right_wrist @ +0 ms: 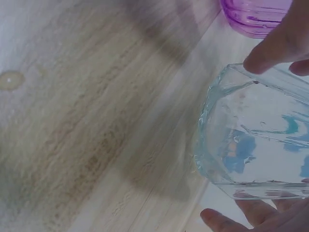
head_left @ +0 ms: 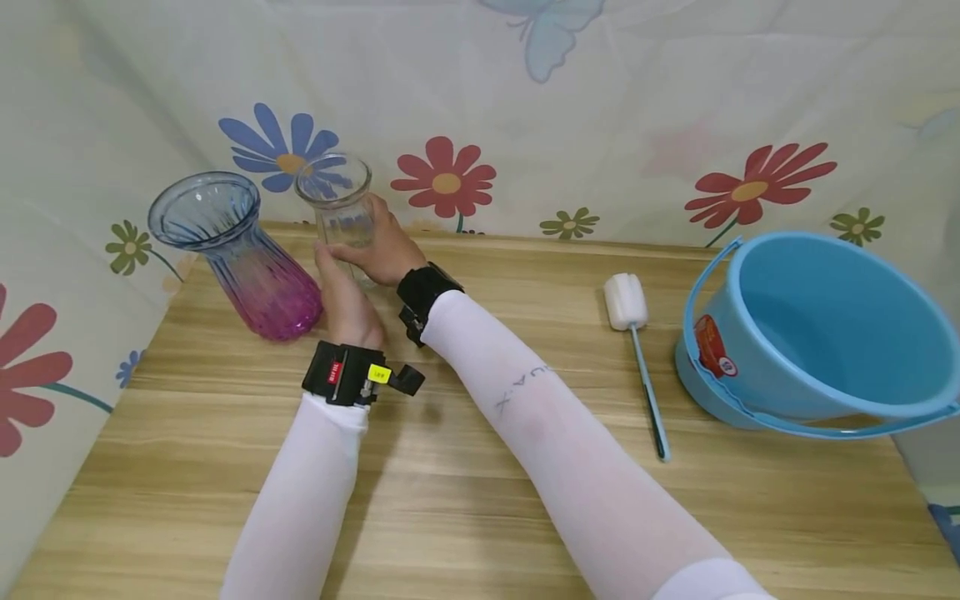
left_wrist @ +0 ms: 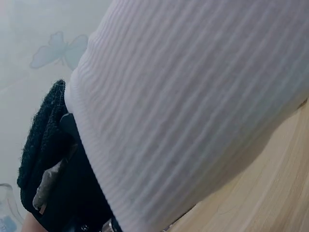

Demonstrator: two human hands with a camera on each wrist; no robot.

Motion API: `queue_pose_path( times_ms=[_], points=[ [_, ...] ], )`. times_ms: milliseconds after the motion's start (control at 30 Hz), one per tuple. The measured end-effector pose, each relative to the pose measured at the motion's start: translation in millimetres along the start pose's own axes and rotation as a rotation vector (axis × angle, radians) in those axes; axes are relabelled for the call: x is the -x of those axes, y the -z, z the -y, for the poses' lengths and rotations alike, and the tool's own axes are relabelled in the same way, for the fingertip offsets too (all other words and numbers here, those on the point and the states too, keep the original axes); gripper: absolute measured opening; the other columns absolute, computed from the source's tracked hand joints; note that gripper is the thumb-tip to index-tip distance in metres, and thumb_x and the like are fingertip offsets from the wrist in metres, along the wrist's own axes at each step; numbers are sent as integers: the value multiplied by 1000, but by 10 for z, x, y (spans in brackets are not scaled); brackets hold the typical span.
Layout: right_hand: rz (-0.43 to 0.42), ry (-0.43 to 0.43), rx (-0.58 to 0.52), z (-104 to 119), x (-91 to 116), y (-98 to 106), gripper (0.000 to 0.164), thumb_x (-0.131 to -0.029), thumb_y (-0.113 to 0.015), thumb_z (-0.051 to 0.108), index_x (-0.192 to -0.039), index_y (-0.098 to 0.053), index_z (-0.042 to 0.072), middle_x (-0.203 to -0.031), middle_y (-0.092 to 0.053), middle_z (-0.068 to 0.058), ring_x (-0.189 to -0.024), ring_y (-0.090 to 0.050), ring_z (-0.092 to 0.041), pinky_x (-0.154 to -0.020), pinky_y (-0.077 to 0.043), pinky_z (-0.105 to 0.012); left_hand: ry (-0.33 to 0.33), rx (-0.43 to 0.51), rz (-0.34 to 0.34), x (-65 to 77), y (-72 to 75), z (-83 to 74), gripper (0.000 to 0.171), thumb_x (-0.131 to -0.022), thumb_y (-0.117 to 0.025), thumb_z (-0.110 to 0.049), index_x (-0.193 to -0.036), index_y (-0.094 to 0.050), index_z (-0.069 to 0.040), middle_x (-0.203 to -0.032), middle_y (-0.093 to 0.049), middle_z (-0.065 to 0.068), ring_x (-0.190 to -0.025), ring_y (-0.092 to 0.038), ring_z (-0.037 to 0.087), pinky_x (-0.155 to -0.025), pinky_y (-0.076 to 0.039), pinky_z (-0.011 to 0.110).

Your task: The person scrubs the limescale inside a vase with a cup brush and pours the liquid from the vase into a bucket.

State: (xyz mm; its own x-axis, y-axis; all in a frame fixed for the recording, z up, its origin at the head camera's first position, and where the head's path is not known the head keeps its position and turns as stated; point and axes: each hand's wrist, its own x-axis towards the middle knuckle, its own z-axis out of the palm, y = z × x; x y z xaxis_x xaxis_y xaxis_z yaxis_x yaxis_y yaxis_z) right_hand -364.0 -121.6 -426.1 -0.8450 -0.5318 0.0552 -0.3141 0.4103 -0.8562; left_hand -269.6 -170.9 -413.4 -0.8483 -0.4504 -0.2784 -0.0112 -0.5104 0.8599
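Observation:
Both hands are on a clear glass vase [head_left: 347,223] near the back left of the table. My right hand [head_left: 390,246] grips its right side, with the thumb across the front. From the left and lower down, my left hand [head_left: 348,304] holds the same vase, its fingers mostly hidden. In the right wrist view the thick vase base [right_wrist: 260,140] appears close over the table, with fingertips [right_wrist: 260,60] on one side of it. A blue-to-pink glass vase [head_left: 262,275] stands just left of the hands. The left wrist view is mostly filled by the white sleeve [left_wrist: 193,96].
A light blue bucket [head_left: 720,392] with its handle hanging down stands at the right of the wooden table [head_left: 450,500]. Left of the bucket lies a white sponge brush [head_left: 626,302] with a long handle. A flowered curtain [head_left: 600,125] backs the table.

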Motion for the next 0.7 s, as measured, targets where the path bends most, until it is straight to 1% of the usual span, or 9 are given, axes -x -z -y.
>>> queue_pose_path(
  times_ms=[100, 233, 333, 400, 467, 533, 567, 700],
  points=[
    [-4, 16, -8, -16, 13, 17, 96, -82, -75, 41, -151, -11, 20, -149, -31, 0, -128, -33, -8, -111, -32, -32, -22, -2, 21, 17, -23, 11, 71, -97, -28, -65, -155, -12, -27, -159, -1, -13, -136, 5, 0, -118, 5, 30],
    [-18, 46, -63, -65, 37, 28, 100, -80, -77, 39, -153, -12, 21, -150, -30, 0, -129, -30, -5, -112, -31, -35, -61, 9, 47, 32, -35, 32, 68, -99, -27, -62, -155, -17, -24, -159, -8, -12, -136, 0, -1, -118, 2, 30],
    [-19, -5, -76, -108, 90, 40, 109, -77, -76, 47, -155, -4, 21, -156, -21, -1, -133, -22, -6, -114, -28, -39, -87, 28, 61, 36, -42, 40, 65, -100, -27, -58, -154, -20, -22, -158, -14, -10, -136, -6, -1, -118, 0, 31],
    [-17, -34, -72, -123, 129, 53, 113, -77, -75, 52, -155, 1, 21, -157, -17, -3, -135, -19, -8, -114, -27, -42, -96, 39, 62, 33, -44, 34, 65, -101, -28, -56, -154, -20, -20, -157, -16, -9, -135, -8, 0, -118, -1, 32],
    [-6, -59, -72, -127, 181, 75, 115, -77, -72, 58, -155, 5, 22, -159, -13, -3, -136, -16, -10, -114, -26, -46, -81, 36, 50, 40, -42, 21, 67, -100, -29, -58, -155, -17, -20, -158, -12, -9, -136, -4, 1, -118, 2, 34],
    [7, -57, -90, -116, 240, 105, 113, -78, -70, 60, -155, 4, 23, -159, -13, -2, -136, -17, -10, -114, -26, -49, -69, 21, 42, 57, -41, 6, 71, -99, -29, -60, -155, -14, -20, -159, -6, -10, -137, 2, 3, -118, 6, 37],
    [15, -55, -99, -109, 273, 122, 112, -79, -69, 61, -155, 4, 24, -159, -12, -1, -136, -17, -11, -114, -25, -50, -66, 12, 42, 71, -41, 0, 72, -99, -29, -61, -155, -14, -19, -159, -4, -10, -137, 5, 4, -118, 8, 39],
    [47, -60, -120, -81, 418, 196, 101, -85, -59, 64, -155, 2, 25, -159, -9, 4, -137, -14, -8, -115, -23, -50, -81, -27, 63, 156, -57, -25, 69, -98, -28, -63, -155, -13, -26, -159, 0, -12, -137, 9, 7, -116, 12, 48]
  ],
)
